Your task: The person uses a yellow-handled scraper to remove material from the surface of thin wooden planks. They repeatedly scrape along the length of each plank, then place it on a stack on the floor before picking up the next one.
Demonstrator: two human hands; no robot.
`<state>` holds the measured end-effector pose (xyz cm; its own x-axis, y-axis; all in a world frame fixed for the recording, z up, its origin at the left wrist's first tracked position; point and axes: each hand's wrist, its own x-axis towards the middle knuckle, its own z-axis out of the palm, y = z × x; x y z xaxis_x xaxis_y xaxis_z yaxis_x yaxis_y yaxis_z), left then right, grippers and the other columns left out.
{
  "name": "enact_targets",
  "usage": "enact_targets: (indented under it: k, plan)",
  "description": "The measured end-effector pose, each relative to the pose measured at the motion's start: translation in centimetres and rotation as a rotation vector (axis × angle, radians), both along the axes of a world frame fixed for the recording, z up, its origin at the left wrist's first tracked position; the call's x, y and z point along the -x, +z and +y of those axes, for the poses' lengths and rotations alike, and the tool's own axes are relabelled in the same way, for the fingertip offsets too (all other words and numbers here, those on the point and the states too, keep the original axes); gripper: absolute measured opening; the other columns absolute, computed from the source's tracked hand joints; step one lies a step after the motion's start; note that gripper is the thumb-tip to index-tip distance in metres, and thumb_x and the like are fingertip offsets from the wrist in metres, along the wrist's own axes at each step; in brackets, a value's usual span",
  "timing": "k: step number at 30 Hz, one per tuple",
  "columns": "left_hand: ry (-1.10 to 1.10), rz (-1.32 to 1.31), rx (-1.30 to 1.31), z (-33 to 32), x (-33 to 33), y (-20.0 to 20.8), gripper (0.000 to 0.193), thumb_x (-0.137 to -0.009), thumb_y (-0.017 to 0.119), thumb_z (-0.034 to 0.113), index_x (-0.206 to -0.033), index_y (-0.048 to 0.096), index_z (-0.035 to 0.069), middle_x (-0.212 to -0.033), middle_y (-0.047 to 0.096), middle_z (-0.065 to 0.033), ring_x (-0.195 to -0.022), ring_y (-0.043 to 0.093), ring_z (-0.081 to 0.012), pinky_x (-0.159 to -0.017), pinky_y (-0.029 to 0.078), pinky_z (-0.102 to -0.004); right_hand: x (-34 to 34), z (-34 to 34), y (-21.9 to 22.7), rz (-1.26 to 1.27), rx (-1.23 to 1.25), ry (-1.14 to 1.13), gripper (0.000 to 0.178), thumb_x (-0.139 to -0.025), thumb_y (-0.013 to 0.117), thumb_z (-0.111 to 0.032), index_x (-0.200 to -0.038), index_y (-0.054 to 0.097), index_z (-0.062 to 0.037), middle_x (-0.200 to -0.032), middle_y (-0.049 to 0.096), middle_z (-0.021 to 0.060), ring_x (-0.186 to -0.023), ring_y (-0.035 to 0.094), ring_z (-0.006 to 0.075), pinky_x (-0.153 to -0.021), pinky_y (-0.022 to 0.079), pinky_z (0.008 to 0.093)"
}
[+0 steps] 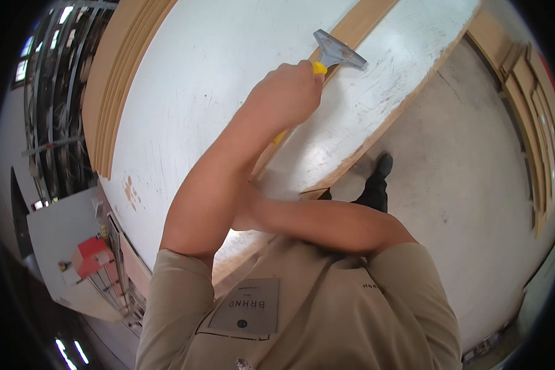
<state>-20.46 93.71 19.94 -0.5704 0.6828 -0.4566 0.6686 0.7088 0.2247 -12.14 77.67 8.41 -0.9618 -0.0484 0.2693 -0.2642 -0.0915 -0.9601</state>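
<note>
Currently | my left hand (293, 89) closed round a grey, yellow-handled scraper (339, 52) | flared head just beyond my fist, over 1 long brown wooden strip (366, 23) | right hand (245, 218) mostly hidden, grip I can't tell

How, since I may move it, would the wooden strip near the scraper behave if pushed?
The wooden strip probably won't roll, since it looks flat. It may slide fairly easily on the white tabletop, though that surface looks scuffed and could add drag. Being long and narrow, it might flex a little if pushed at one end.
</note>
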Motion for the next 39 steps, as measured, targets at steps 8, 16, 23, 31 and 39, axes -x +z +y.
enact_targets:
  k: [8,16,23,31,39]
  plan:
    - [0.185,-0.032,0.07,4.5,-0.6,0.6,0.038,-0.106,0.045,0.032,-0.104,0.06,-0.003,-0.075,0.069,-0.022,-0.056,0.066,-0.0332,-0.062,0.054,-0.0436,0.6,18.7,1.5,-0.023,-0.778,-0.019,0.03,-0.091,0.061,-0.014,-0.12,0.064,-0.0061,-0.116,0.069,0.016,-0.117,0.061,0.0356,-0.102,0.047,0.0441]
    - [0.209,0.063,-0.008,6.7,-1.7,-0.2,0.037,-0.106,0.046,0.03,-0.104,0.059,-0.004,-0.076,0.068,-0.026,-0.066,0.068,-0.0389,-0.064,0.054,-0.0458,1.4,27.0,1.2,-0.164,-0.675,-0.018,0.037,-0.096,0.058,-0.023,-0.129,0.054,-0.008,-0.127,0.062,0.0158,-0.117,0.058,0.0342,-0.099,0.047,0.0455]
    - [0.19,0.009,-0.036,14.9,0.3,-0.3,0.039,-0.107,0.043,0.031,-0.103,0.057,-0.004,-0.071,0.066,-0.0205,-0.047,0.062,-0.0283,-0.058,0.053,-0.0424,0.7,26.0,0.2,-0.022,-0.779,-0.103,0.049,-0.094,0.06,-0.031,-0.135,0.05,-0.006,-0.132,0.06,0.0148,-0.122,0.055,0.0333,-0.106,0.042,0.0482]
    - [0.198,-0.08,0.028,26.1,2.8,0.5,0.039,-0.108,0.04,0.033,-0.104,0.057,-0.003,-0.073,0.066,-0.0154,-0.047,0.06,-0.0228,-0.056,0.051,-0.0402,1.3,27.3,0.7,-0.044,-0.034,-0.117,0.044,-0.099,0.051,-0.026,-0.14,0.052,-0.0089,-0.145,0.053,0.0056,-0.137,0.043,0.0311,-0.118,0.029,0.049]
    - [0.102,-0.068,0.025,34.0,6.0,0.9,0.038,-0.106,0.044,0.032,-0.107,0.058,-0.003,-0.087,0.069,-0.0254,-0.078,0.066,-0.0423,-0.071,0.052,-0.0515,2.1,32.8,1.1,0.113,-0.266,-0.007,0.044,-0.094,0.053,-0.017,-0.136,0.054,-0.0036,-0.145,0.052,0.0162,-0.135,0.046,0.0369,-0.117,0.032,0.0475]
